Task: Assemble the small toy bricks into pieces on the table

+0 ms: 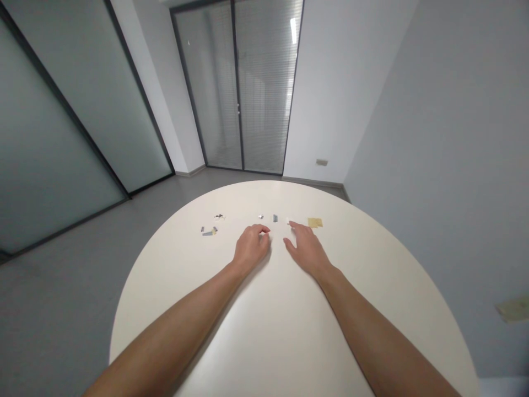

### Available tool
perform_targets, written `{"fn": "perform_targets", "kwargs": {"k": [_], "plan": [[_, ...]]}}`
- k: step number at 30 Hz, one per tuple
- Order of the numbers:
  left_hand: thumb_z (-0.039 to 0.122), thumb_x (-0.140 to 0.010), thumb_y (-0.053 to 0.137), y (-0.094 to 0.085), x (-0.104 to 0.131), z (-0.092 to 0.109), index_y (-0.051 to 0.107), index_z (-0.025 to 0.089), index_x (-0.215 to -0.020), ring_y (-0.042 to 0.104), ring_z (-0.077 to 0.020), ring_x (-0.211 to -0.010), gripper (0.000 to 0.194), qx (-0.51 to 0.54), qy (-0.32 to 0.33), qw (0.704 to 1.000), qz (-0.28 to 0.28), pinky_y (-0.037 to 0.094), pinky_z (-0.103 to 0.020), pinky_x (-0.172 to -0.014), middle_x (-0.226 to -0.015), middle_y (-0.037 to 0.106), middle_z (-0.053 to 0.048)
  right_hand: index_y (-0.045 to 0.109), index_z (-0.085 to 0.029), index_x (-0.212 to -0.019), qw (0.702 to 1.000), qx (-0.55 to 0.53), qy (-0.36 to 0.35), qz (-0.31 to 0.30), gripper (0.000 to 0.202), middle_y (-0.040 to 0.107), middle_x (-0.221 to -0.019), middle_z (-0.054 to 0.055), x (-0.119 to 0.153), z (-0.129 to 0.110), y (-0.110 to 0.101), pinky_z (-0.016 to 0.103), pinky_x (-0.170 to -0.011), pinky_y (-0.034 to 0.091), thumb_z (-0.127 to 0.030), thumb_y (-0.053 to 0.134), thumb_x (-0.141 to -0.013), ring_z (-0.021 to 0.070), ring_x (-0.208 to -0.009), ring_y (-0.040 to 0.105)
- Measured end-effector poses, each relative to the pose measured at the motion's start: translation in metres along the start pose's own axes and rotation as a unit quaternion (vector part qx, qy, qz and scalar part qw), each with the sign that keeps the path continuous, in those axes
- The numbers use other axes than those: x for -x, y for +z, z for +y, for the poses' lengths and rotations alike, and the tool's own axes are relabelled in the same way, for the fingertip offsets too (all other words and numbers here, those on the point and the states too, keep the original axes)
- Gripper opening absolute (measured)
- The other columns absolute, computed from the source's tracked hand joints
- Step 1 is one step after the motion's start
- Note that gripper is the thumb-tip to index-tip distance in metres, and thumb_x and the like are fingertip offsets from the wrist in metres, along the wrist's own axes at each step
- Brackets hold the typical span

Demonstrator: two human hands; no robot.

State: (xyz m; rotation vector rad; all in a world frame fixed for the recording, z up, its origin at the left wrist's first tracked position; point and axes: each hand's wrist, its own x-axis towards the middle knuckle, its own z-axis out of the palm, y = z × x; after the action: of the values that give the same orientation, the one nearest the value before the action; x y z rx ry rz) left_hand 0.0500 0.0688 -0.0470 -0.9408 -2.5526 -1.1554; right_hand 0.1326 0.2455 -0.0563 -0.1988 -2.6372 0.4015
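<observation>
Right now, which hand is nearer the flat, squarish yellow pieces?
Right: the right hand is just nearside of the flat yellow pieces; the left hand is farther off, to their left.

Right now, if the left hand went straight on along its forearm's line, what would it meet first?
Likely the small grey piece, just beyond the left hand; depth is hard to judge from one view.

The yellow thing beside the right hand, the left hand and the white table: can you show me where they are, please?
Yellow thing [314, 223]: head view, middle of its flat top.
Left hand [251, 245]: head view, back of the hand.
White table [268, 325]: head view, bare top between the arms.
</observation>
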Motion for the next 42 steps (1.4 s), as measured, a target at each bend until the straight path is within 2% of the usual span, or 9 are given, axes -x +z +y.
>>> {"fn": "perform_targets", "kwargs": {"k": [6, 9, 13, 17, 22, 26, 31, 34, 42], "plan": [[0.024, -0.090, 0.052, -0.013, -0.007, -0.013, 0.060, 0.016, -0.124, 0.056, -0.0288, -0.122, 0.036, -0.121, -0.025, 0.991, 0.050, 0.041, -0.044, -0.109, -0.131, 0.063, -0.014, 0.050, -0.014, -0.134, 1.000, 0.003, -0.020, 0.005, 0.043, 0.061, -0.130, 0.015, 0.002, 0.001, 0.002, 0.044, -0.102, 0.045, -0.029, 0.051, -0.094, 0.0269, -0.123, 0.053], [0.032, -0.089, 0.054, -0.015, -0.011, -0.026, 0.055, 0.011, -0.133, 0.043, -0.0339, -0.139, 0.049, -0.186, -0.076, 0.978, 0.056, 0.030, -0.049, -0.117, -0.149, 0.047, -0.020, 0.051, -0.014, -0.134, 1.000, 0.003, -0.021, 0.002, 0.043, 0.061, -0.130, 0.015, 0.002, 0.002, 0.002, 0.045, -0.102, 0.045, -0.029, 0.050, -0.094, 0.0276, -0.123, 0.053], [0.042, -0.091, 0.050, -0.016, -0.013, -0.038, 0.044, 0.007, -0.144, 0.026, -0.0378, -0.149, 0.064, -0.238, -0.137, 0.961, 0.040, 0.017, -0.057, -0.121, -0.157, 0.034, -0.025, 0.051, -0.016, -0.134, 1.000, -0.007, -0.016, 0.000, 0.042, 0.061, -0.129, 0.014, 0.003, 0.000, 0.000, 0.045, -0.103, 0.044, -0.029, 0.049, -0.094, 0.0282, -0.122, 0.053], [0.047, -0.092, 0.046, -0.018, -0.014, -0.043, 0.036, 0.002, -0.149, 0.021, -0.0389, -0.151, 0.072, -0.261, -0.161, 0.951, 0.029, 0.013, -0.058, -0.122, -0.157, 0.033, -0.028, 0.050, -0.014, -0.134, 1.000, -0.006, -0.014, -0.009, 0.042, 0.061, -0.129, 0.014, 0.003, -0.001, -0.001, 0.045, -0.104, 0.043, -0.029, 0.050, -0.094, 0.0285, -0.122, 0.052], [0.049, -0.093, 0.043, -0.017, -0.014, -0.044, 0.036, 0.002, -0.148, 0.023, -0.0398, -0.149, 0.072, -0.257, -0.167, 0.952, 0.022, 0.009, -0.060, -0.121, -0.154, 0.037, -0.028, 0.051, -0.014, -0.133, 1.000, 0.002, -0.016, -0.003, 0.041, 0.062, -0.127, 0.014, 0.003, -0.001, -0.001, 0.044, -0.104, 0.044, -0.028, 0.050, -0.095, 0.0276, -0.121, 0.053], [0.048, -0.094, 0.042, -0.015, -0.011, -0.041, 0.040, 0.007, -0.146, 0.026, -0.0400, -0.148, 0.067, -0.248, -0.148, 0.957, 0.026, 0.009, -0.064, -0.120, -0.153, 0.042, -0.024, 0.051, -0.014, -0.133, 1.000, 0.002, -0.015, -0.006, 0.041, 0.062, -0.128, 0.014, 0.003, -0.002, -0.002, 0.043, -0.104, 0.044, -0.027, 0.050, -0.095, 0.0274, -0.121, 0.053], [0.044, -0.094, 0.045, -0.012, -0.003, -0.025, 0.042, 0.007, -0.143, 0.036, -0.0399, -0.143, 0.062, -0.243, -0.096, 0.965, 0.012, 0.010, -0.064, -0.119, -0.143, 0.053, -0.025, 0.052, -0.012, -0.132, 1.000, 0.005, -0.015, -0.009, 0.040, 0.061, -0.130, 0.014, 0.002, -0.003, -0.001, 0.043, -0.106, 0.043, -0.027, 0.051, -0.095, 0.0276, -0.123, 0.052], [0.039, -0.095, 0.046, -0.011, 0.002, -0.015, 0.040, 0.009, -0.144, 0.044, -0.0344, -0.138, 0.058, -0.230, -0.043, 0.972, -0.002, 0.013, -0.060, -0.121, -0.140, 0.056, -0.023, 0.052, -0.013, -0.132, 1.000, 0.005, -0.014, -0.010, 0.040, 0.062, -0.129, 0.014, 0.001, -0.002, 0.001, 0.043, -0.105, 0.043, -0.027, 0.051, -0.095, 0.0275, -0.123, 0.053], [0.032, -0.095, 0.049, -0.006, 0.009, 0.004, 0.037, 0.016, -0.145, 0.056, -0.0246, -0.127, 0.054, -0.130, 0.096, 0.982, -0.101, 0.028, -0.049, -0.119, -0.131, 0.064, -0.014, 0.060, -0.016, -0.123, 1.000, -0.002, -0.025, 0.000, 0.030, 0.065, -0.126, 0.012, 0.001, -0.004, -0.001, 0.043, -0.104, 0.045, -0.024, 0.054, -0.094, 0.0269, -0.121, 0.055]]}}
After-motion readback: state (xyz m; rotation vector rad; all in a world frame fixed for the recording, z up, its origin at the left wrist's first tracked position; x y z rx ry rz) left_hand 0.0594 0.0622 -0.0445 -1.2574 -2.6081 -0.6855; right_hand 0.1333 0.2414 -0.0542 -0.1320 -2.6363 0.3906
